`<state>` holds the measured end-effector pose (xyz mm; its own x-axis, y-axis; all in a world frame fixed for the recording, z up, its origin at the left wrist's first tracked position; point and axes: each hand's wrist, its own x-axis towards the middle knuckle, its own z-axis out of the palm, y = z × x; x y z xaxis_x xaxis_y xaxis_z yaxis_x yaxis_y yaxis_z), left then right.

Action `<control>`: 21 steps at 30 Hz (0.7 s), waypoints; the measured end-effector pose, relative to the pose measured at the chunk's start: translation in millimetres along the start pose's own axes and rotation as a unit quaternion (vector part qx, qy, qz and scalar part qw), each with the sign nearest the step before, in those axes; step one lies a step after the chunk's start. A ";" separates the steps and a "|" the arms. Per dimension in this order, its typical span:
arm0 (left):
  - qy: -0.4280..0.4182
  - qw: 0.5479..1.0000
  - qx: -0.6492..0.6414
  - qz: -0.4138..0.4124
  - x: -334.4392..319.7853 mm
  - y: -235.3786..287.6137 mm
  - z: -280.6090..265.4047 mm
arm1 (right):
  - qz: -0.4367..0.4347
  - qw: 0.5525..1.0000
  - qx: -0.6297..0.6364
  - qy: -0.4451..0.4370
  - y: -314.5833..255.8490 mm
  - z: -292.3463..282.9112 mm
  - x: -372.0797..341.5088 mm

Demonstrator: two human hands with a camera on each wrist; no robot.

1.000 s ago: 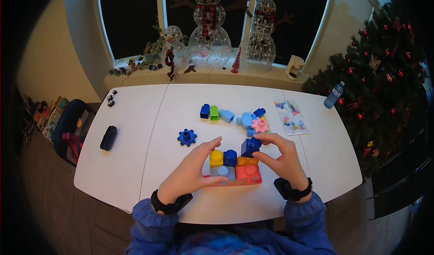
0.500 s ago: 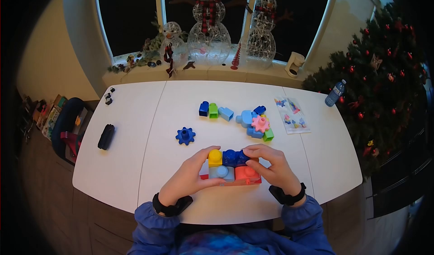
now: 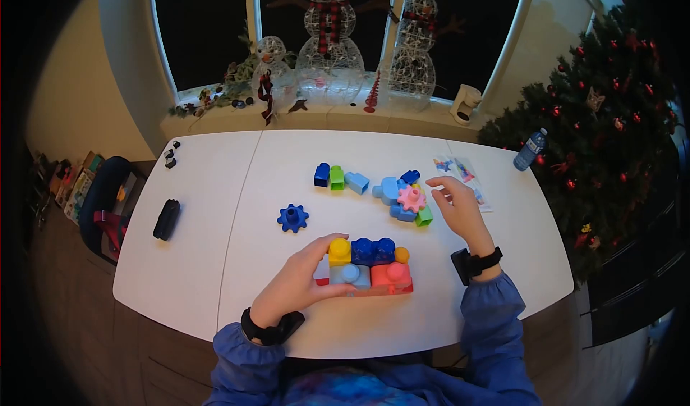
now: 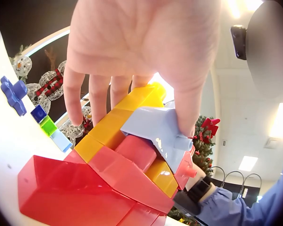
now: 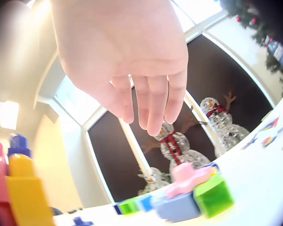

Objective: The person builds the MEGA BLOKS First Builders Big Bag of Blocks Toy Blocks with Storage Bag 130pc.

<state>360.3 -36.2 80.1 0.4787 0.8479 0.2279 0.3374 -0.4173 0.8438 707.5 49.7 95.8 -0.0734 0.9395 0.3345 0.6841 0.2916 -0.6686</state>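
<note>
Toy building blocks stand stacked in front of me, with a dark blue block [image 3: 374,251] on top beside a yellow block [image 3: 339,253]. A light blue sloped block [image 4: 153,125] and a coral block [image 3: 390,276] face the front, above a red base [image 4: 75,193]. My left hand [image 3: 298,276] grips the stack's left end, thumb in front against the light blue block, fingers behind. Empty and loosely bent, my right hand [image 3: 461,208] hovers right of a loose pile with a pink gear [image 3: 412,199], a green block [image 5: 213,195] and light blue blocks [image 3: 388,190].
Farther back stand a small dark blue block [image 3: 322,175], a lime green block [image 3: 337,179] and a light blue one [image 3: 356,183]. A blue gear [image 3: 292,219] lies left of centre. A leaflet [image 3: 478,199], bottle [image 3: 530,149] and black case [image 3: 167,219] lie toward the table's sides.
My right hand set a dark blue block onto the stack's back row, let go and moved right and away toward the loose pile. My left hand keeps its grip on the stack.
</note>
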 end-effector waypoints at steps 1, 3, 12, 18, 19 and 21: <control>-0.001 1.000 -0.001 -0.004 0.1 0.0 0.0 | -0.016 1.000 -0.021 -0.003 24.3 3.7 9.6; -0.004 1.000 -0.003 -0.013 -0.1 0.0 0.0 | -0.048 0.997 -0.063 -0.009 72.6 14.7 28.1; -0.007 1.000 -0.003 -0.020 -1.5 -1.3 -0.2 | 0.008 0.987 -0.076 -0.145 78.7 27.8 63.1; -0.006 1.000 -0.007 -0.022 -1.3 1.5 0.2 | 0.070 0.980 -0.128 -0.137 71.3 24.2 58.8; -0.005 1.000 -0.006 -0.020 -1.1 1.5 0.4 | 0.114 0.976 -0.122 -0.142 68.8 22.5 58.6; -0.003 1.000 -0.003 -0.016 -1.5 1.5 0.1 | 0.203 0.962 -0.107 -0.150 62.9 19.9 59.0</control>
<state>360.1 -38.2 81.0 0.4727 0.8586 0.1985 0.3475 -0.3886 0.8533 731.8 127.1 60.3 0.0477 0.9870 -0.1534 0.8324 -0.1241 -0.5401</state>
